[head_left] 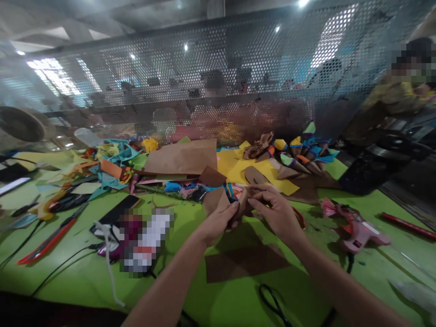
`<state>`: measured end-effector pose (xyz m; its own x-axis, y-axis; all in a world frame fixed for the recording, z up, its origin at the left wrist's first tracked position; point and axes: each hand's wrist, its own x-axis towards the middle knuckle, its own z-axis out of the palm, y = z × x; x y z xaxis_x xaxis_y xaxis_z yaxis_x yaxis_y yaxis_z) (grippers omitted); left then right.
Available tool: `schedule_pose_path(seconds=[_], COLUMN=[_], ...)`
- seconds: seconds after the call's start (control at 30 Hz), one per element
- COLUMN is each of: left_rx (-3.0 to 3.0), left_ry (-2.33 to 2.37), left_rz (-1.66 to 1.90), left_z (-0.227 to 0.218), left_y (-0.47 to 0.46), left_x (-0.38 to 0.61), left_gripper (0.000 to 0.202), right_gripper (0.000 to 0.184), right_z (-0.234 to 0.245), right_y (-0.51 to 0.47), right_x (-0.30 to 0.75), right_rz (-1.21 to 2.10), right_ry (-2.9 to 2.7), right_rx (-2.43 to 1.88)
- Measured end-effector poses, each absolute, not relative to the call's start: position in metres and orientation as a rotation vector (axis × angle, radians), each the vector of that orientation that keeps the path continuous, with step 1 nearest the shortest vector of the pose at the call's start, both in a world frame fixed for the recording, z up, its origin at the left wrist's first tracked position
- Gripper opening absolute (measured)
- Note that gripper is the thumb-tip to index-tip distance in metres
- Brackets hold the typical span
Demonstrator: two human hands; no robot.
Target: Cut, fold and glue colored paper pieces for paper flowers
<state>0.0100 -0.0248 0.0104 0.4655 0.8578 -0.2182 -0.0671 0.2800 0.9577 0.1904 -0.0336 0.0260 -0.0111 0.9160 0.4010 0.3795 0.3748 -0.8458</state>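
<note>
Both my hands meet over the green table (pixel 238 299). My left hand (pixel 218 220) pinches a brown paper piece (pixel 214 200) that is folded or rolled up between the two hands. My right hand (pixel 275 211) curls its fingers over the same brown paper from the right. A flat brown paper sheet (pixel 241 263) lies on the table just below the hands. How the paper is folded inside the fingers is hidden.
A pink glue gun (pixel 357 229) lies to the right. Black scissors (pixel 272 304) sit near the front edge. Finished paper cones (pixel 303 156), yellow sheets (pixel 238 170) and coloured scraps (pixel 112 165) pile up behind. A perforated metal screen (pixel 204 81) backs the table. Another person (pixel 402 91) sits at far right.
</note>
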Motion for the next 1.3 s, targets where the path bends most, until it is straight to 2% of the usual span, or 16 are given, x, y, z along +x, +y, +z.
schedule_pose_path(seconds=[0.33, 0.53, 0.8, 1.0, 1.17, 1.3], left_rx=[1.010, 0.961, 1.014, 0.969, 0.979, 1.226], left_ry=[0.915, 0.896, 0.863, 0.840, 0.939, 0.989], left_rz=[0.755, 0.765, 0.766, 0.752, 0.828, 0.926], left_z=[0.014, 0.012, 0.005, 0.004, 0.003, -0.001], left_y=[-0.025, -0.023, -0.022, -0.022, -0.022, -0.020], left_x=[0.011, 0.010, 0.012, 0.013, 0.016, 0.019], left_gripper=[0.055, 0.056, 0.055, 0.055, 0.048, 0.039], right_gripper=[0.018, 0.008, 0.013, 0.015, 0.012, 0.016], right_z=[0.028, 0.030, 0.028, 0.029, 0.027, 0.025], right_y=[-0.033, -0.033, -0.038, -0.042, -0.041, -0.038], right_x=[0.191, 0.193, 0.186, 0.184, 0.183, 0.186], right_rz=[0.653, 0.718, 0.518, 0.488, 0.554, 0.658], right_ry=[-1.607, -1.648, -1.609, -1.556, -1.531, -1.510], right_rx=[-1.214, -1.171, -1.235, -1.265, -1.255, -1.232])
